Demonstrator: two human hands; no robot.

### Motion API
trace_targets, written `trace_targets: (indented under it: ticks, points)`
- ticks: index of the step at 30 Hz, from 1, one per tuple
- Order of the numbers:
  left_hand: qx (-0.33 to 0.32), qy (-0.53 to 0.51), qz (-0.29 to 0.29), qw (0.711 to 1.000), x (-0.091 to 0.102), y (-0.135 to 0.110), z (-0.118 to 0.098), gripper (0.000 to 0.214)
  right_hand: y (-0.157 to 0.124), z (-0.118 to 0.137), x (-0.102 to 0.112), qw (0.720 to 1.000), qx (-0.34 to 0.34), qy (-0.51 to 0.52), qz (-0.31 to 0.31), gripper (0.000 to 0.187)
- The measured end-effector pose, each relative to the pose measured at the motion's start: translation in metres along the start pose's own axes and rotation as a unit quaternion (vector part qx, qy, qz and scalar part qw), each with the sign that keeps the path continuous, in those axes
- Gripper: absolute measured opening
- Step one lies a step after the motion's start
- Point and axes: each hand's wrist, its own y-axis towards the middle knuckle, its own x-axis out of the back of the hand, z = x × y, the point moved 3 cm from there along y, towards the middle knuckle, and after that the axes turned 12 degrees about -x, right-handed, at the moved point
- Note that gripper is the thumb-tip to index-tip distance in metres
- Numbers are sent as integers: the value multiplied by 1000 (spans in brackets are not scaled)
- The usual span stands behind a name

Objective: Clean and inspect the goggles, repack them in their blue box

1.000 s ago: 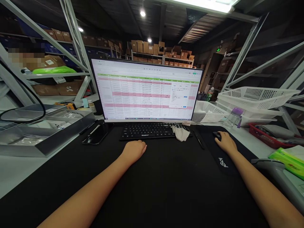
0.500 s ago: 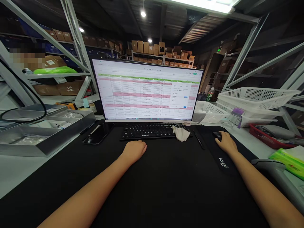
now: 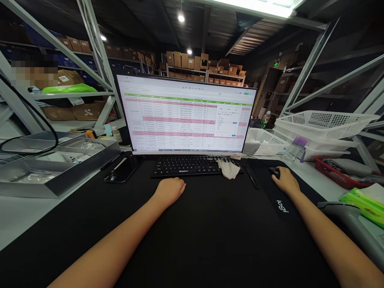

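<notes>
My right hand (image 3: 286,182) is wrapped over a black computer mouse (image 3: 274,172) on the black desk mat (image 3: 210,232). My left hand (image 3: 169,191) rests on the mat as a loose fist with nothing in it, just in front of the black keyboard (image 3: 187,165). Behind the keyboard stands a wide monitor (image 3: 186,114) showing a spreadsheet with green and pink rows. A crumpled white tissue (image 3: 228,169) lies on the keyboard's right end.
A black phone (image 3: 121,170) lies left of the keyboard, beside a grey metal tray (image 3: 54,168). White perforated baskets (image 3: 321,124), a bottle with a purple cap (image 3: 295,148), a red basket (image 3: 336,172) and green tissue packs (image 3: 364,204) stand at the right. Shelves of cardboard boxes fill the background.
</notes>
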Motion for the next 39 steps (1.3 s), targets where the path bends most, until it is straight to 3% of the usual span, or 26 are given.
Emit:
trace_targets:
  ticks: [39]
  points:
    - [-3, 4, -4, 1000, -4, 0, 2, 49, -7, 5, 7, 1000, 13, 2, 1, 51]
